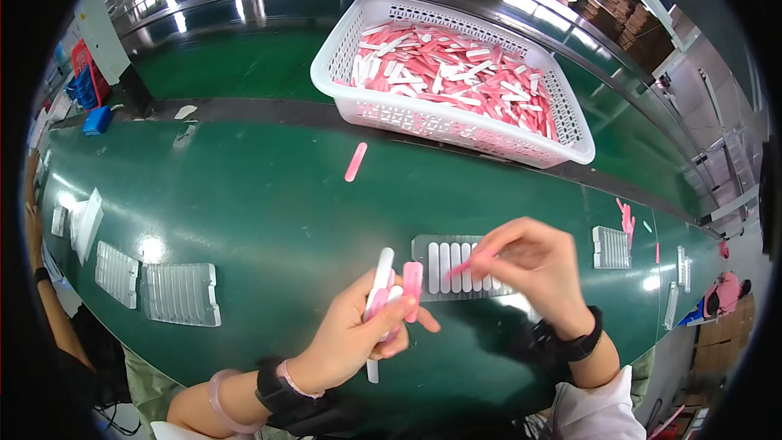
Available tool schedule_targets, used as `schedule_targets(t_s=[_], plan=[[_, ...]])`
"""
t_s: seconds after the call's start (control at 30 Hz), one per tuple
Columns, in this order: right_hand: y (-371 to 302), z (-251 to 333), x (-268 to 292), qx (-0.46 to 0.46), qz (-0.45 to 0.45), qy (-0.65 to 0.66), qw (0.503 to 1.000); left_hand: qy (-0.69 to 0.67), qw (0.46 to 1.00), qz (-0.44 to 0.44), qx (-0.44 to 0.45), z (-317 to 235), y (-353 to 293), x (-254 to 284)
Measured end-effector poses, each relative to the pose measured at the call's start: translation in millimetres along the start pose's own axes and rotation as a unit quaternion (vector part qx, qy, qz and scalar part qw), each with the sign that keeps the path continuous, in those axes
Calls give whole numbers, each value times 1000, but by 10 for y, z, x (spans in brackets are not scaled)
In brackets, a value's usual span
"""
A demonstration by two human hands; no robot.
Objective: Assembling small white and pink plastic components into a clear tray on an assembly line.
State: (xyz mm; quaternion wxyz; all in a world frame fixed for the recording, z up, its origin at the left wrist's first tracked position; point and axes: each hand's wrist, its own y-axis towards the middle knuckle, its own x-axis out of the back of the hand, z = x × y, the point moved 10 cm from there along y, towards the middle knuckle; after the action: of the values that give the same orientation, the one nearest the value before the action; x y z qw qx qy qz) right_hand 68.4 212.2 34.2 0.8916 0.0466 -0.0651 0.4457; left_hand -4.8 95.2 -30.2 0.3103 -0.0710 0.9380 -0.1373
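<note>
Left hand (346, 327) curled, clutching slim strips (413, 289)

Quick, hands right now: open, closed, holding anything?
Left hand: closed around a bunch of pink and white strips.
Right hand: closed, pinching a pink strip over the clear tray.

Wearer's hands: one left hand (358, 318), one right hand (533, 265), lower centre. White basket (407, 118): one, upper centre; strips (456, 73) inside beyond counting. Lone pink strip (355, 162): one, mid-frame. Clear trays (419, 269): one centre, two lower left, one right; edge ones unclear.
</note>
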Motion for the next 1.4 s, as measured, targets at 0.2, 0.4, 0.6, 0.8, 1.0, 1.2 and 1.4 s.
schedule_targets(t_s=[0.2,0.4,0.6,0.8,1.0,1.2,1.4], plan=[[-342,128,21,192,80,-529,823,-47,998,-26,34,73,-26,25],[-661,186,-132,210,106,-615,752,-46,998,-17,46,60,4,-5],[-281,-31,211,55,115,-462,878,-48,987,120,98,200,-80,-207],[310,92,-606,137,180,-450,864,68,931,318,167,533,-314,-512],[1249,354,-2350,335,137,-491,793,168,883,397,186,577,-420,-590],[601,544,-3619,363,307,-465,747,134,900,373,181,696,-368,-527],[323,400,-3315,362,309,-474,741,159,909,341,181,541,-346,-512]])
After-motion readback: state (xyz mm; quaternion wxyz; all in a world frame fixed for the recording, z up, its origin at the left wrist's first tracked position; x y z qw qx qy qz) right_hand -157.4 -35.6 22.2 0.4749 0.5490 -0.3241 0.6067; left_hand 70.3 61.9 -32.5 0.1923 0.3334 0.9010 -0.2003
